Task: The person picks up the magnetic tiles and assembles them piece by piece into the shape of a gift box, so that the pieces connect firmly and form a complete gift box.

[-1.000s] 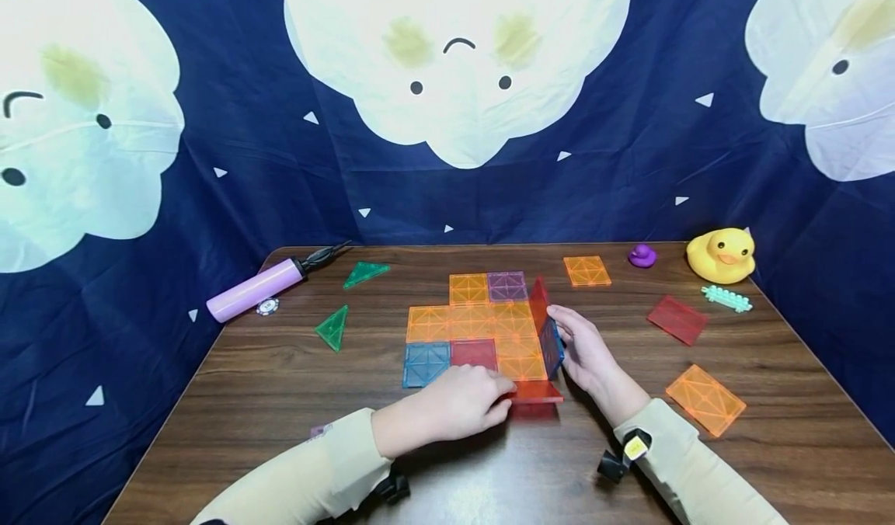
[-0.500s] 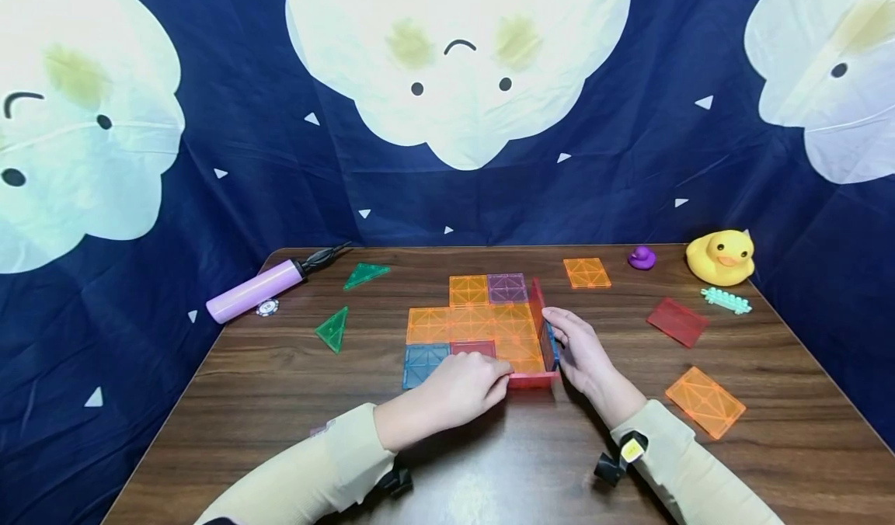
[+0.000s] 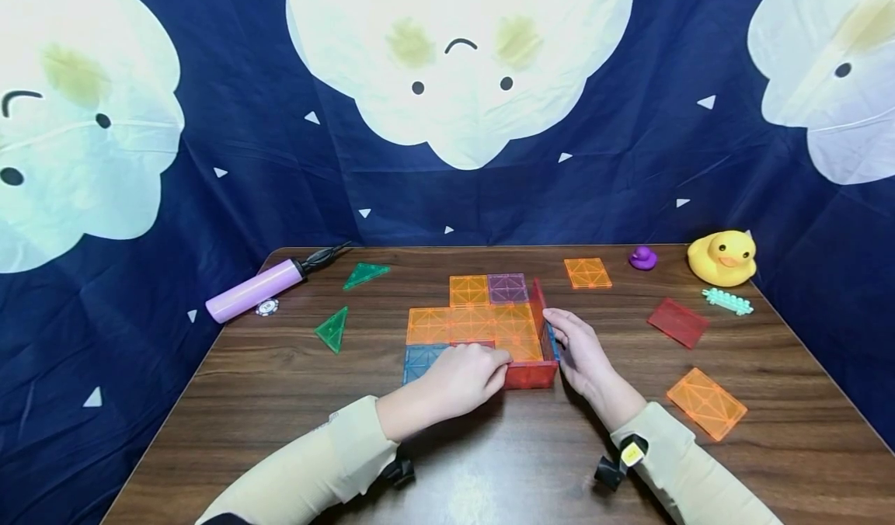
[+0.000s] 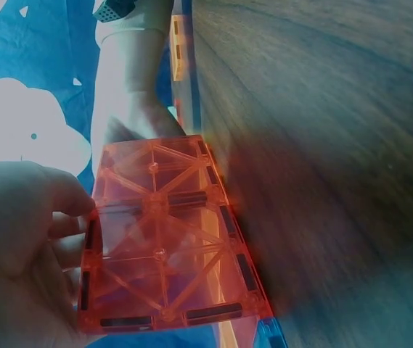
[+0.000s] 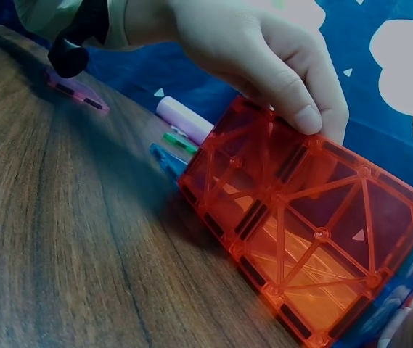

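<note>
A red see-through magnetic tile [image 3: 533,375] stands on its long edge at the front right of a flat patch of tiles [image 3: 470,324]. My left hand [image 3: 457,381] pinches its top edge near the left end; in the right wrist view the thumb presses the face of the red tile [image 5: 322,232]. My right hand [image 3: 586,354] holds an upright blue tile [image 3: 551,345] at the patch's right side, fingertips at its top edge. Behind it another red tile [image 3: 537,300] stands upright. The front and right walls meet at a corner. My left hand partly covers a flat blue tile [image 3: 422,360].
Loose orange tiles [image 3: 706,403] and a red tile [image 3: 678,322] lie at right. A yellow duck [image 3: 722,259], purple duck [image 3: 642,258] and mint toy [image 3: 727,300] sit at the back right. Left are green triangles [image 3: 332,329], a lilac pump [image 3: 255,290] and a chip [image 3: 267,307].
My left hand has tilted the front red tile from leaning outward to upright and shifted it slightly back against the patch. The blue tile has straightened under my right hand.
</note>
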Demonstrator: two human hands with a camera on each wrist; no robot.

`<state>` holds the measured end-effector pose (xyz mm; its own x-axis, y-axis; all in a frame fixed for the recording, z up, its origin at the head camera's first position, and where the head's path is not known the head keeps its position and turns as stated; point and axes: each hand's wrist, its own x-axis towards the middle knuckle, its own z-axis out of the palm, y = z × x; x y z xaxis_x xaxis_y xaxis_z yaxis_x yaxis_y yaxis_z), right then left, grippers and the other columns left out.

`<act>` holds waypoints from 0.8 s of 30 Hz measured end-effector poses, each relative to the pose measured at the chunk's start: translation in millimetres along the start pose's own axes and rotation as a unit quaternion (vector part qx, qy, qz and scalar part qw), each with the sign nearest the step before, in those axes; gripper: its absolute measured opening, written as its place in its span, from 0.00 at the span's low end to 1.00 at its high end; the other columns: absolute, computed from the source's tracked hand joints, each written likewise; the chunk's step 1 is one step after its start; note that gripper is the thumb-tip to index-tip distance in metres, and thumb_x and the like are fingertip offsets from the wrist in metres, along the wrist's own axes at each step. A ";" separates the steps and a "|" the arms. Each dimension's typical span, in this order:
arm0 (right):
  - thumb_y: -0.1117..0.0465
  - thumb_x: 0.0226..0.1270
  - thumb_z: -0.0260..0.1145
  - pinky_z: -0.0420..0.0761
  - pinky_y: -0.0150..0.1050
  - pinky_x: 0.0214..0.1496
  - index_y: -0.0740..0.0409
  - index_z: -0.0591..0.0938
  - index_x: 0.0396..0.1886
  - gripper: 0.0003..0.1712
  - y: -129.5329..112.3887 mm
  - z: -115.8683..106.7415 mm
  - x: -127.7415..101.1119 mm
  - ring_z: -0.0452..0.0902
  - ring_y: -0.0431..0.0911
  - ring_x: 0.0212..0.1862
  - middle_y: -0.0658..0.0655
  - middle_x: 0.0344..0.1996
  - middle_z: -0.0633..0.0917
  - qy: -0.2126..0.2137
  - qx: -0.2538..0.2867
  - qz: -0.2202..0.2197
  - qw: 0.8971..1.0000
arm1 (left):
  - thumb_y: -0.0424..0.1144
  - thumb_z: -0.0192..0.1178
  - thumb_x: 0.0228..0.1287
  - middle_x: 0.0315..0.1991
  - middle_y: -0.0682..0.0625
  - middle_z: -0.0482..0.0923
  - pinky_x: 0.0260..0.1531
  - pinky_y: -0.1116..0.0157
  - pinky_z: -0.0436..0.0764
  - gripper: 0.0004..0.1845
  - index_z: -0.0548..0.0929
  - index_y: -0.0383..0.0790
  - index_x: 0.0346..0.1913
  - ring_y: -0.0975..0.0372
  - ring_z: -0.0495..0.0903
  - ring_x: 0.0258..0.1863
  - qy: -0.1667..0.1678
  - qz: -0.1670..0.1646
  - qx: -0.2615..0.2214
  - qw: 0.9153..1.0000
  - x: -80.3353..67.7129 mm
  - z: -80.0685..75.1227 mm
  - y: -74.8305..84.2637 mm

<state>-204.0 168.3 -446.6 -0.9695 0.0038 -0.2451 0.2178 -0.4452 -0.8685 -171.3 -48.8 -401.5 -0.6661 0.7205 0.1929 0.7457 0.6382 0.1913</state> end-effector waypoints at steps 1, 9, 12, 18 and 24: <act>0.62 0.77 0.60 0.76 0.39 0.53 0.50 0.83 0.35 0.09 -0.1 0.0 -0.3 0.78 0.44 0.44 0.49 0.33 0.85 0.000 -0.001 0.000 1.000 | 0.37 0.56 0.75 0.22 0.57 0.75 0.16 0.68 0.71 0.09 0.85 0.44 0.37 0.69 0.73 0.21 -0.001 -0.001 -0.001 1.000 -0.1 -0.1 0.0; 0.61 0.77 0.62 0.79 0.40 0.50 0.54 0.82 0.37 0.06 0.7 0.8 -2.3 0.79 0.44 0.42 0.50 0.31 0.85 0.011 0.011 0.000 1.000 | 0.38 0.55 0.76 0.24 0.57 0.78 0.19 0.68 0.73 0.09 0.85 0.44 0.40 0.69 0.75 0.22 -0.013 -0.003 -0.006 1.000 0.0 0.3 -0.6; 0.61 0.77 0.62 0.80 0.40 0.49 0.56 0.81 0.38 0.05 1.7 2.4 -2.4 0.80 0.45 0.41 0.51 0.31 0.85 0.017 0.017 0.001 1.000 | 0.38 0.55 0.76 0.24 0.57 0.78 0.19 0.67 0.74 0.09 0.85 0.44 0.40 0.68 0.75 0.23 -0.015 -0.004 -0.006 1.000 0.1 0.3 -0.8; 0.62 0.77 0.62 0.82 0.40 0.48 0.57 0.79 0.39 0.04 3.4 3.9 -2.4 0.80 0.45 0.41 0.52 0.32 0.84 0.023 0.025 0.001 0.999 | 0.39 0.55 0.77 0.25 0.57 0.79 0.21 0.66 0.76 0.09 0.85 0.45 0.40 0.68 0.78 0.24 -0.017 -0.002 -0.002 1.000 -0.1 -0.6 -0.8; 0.62 0.76 0.63 0.82 0.40 0.46 0.56 0.79 0.36 0.06 4.4 6.0 -4.3 0.80 0.45 0.40 0.52 0.31 0.84 0.024 0.026 -0.002 0.999 | 0.39 0.55 0.77 0.23 0.57 0.76 0.20 0.66 0.75 0.09 0.83 0.45 0.37 0.67 0.76 0.23 -0.017 -0.002 -0.008 1.000 -1.4 -2.0 -1.9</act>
<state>-199.5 160.9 -446.8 -0.9637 0.0483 -0.2626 0.2062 -0.4905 -0.8467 -171.8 -51.5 -400.2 -0.6676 0.7273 0.1589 0.7428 0.6364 0.2081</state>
